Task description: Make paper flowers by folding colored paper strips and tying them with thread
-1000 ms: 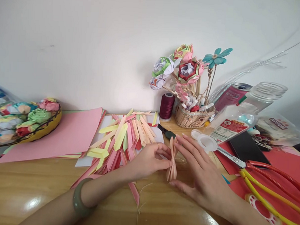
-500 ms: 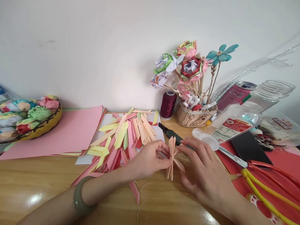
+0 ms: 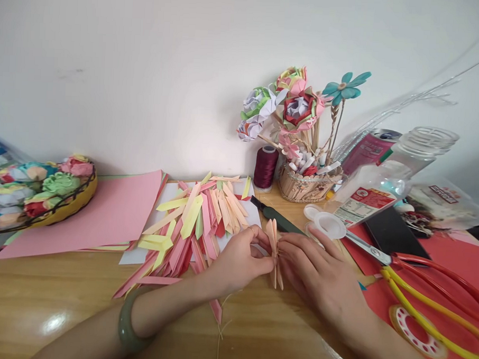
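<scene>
My left hand is closed, pinching the middle of a small bundle of peach folded paper strips that stands on end above the table. My right hand presses its bent fingertips against the bundle's right side, near its waist; a bit of pale thread seems to show there, though the fingers hide most of it. Left of the hands lies a heap of folded paper strips in pink, yellow, peach and red. A loose thread runs down the table below the left wrist.
Scissors with red and yellow handles lie at right on red paper, near a clear plastic bottle. Behind are a dark thread spool, a dark green tool and a basket of paper flowers. Pink sheets lie left.
My right hand has moved in against the bundle, and its spread fingers have closed. The peach strips have tilted slightly. My left hand keeps its pinch. The view has shifted a little.
</scene>
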A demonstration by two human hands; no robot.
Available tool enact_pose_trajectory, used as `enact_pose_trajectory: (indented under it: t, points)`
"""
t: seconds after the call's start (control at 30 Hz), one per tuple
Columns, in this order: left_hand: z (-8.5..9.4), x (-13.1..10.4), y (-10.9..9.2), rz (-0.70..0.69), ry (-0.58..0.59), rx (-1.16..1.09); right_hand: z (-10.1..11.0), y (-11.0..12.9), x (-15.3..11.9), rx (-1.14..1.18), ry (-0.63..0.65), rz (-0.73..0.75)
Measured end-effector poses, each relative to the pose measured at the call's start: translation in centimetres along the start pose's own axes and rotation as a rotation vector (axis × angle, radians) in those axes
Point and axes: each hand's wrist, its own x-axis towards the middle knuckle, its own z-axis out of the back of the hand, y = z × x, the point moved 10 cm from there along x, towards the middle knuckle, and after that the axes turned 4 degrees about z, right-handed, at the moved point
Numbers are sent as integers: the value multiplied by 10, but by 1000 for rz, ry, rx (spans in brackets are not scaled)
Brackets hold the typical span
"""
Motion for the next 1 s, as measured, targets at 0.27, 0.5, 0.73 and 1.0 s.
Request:
enact_pose_trajectory:
  t: [0.27, 0.5, 0.73, 1.0]
  points:
    - [0, 1, 5, 0, -9, 7, -15, 0, -6, -1, 113, 16]
    - [-2, -1, 6, 23, 3, 24, -18, 4, -1, -78, 162, 53]
    - [0, -1, 5, 47, 7, -27, -19, 5, -2, -14, 193, 70]
    - [0, 0, 7, 75, 23, 6, -15, 8, -5, 92, 206, 78]
